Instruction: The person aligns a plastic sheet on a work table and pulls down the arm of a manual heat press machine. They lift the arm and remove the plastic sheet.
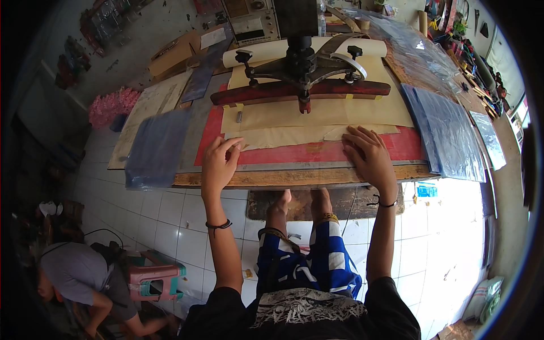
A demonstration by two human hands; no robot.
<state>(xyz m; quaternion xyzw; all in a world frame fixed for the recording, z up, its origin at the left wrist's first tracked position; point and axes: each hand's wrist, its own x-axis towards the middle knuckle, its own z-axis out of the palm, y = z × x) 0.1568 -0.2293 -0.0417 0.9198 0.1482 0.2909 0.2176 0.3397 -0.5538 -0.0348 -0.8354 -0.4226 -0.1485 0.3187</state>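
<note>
A tan sheet [272,136] with an uneven front edge lies over a red sheet [306,155] on the worktable. My left hand [220,161] rests at the left end of the tan sheet, fingers bent and thumb apart from them. On the right, my right hand [369,154] lies with its fingers loosely spread over the tan and red sheets. Neither hand visibly holds anything. Just beyond them hangs a black press head [303,71] with a long dark red bar [255,93] across the tan sheet. A small metal piece [239,117] sits near my left hand.
Clear bluish plastic sheets lie in a left stack [156,147] and a right stack [447,133]. Behind the press are a pale roll [243,58] and a machine with a dial [249,25]. A person [85,277] bends beside a pink stool [153,277] at lower left.
</note>
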